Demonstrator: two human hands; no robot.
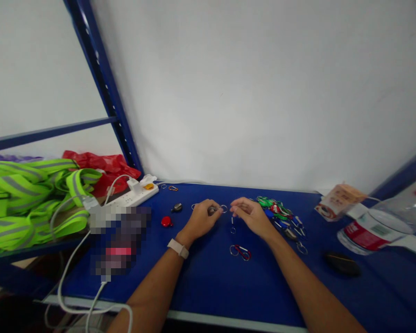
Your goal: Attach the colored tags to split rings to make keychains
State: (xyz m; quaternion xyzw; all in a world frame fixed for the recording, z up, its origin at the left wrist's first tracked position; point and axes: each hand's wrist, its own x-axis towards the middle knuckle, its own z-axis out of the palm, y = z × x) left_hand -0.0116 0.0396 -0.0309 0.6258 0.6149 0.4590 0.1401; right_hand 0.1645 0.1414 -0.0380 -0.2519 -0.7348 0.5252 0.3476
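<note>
My left hand (204, 218) is closed in a pinch over the blue tabletop, with a silver split ring (223, 209) showing at its fingertips. Something dark and rounded, partly hidden, is in the same grip. Facing it a short gap away, my right hand (251, 213) has its fingers drawn together. Just under those fingertips shows a small carabiner (232, 221) with a ring at its lower end; its body blends into the blue surface. Nearer me lies a red carabiner (242, 252) with rings. To the left are a red badge reel (166, 221) and a black badge reel (176, 207).
A heap of coloured carabiners (280, 215) lies beside my right forearm. Further right are a paper box (336, 203), a clear plastic bottle (374, 231) and a dark pouch (341, 263). At left are a power strip (131, 199), cables and yellow-green reflective straps (31, 199).
</note>
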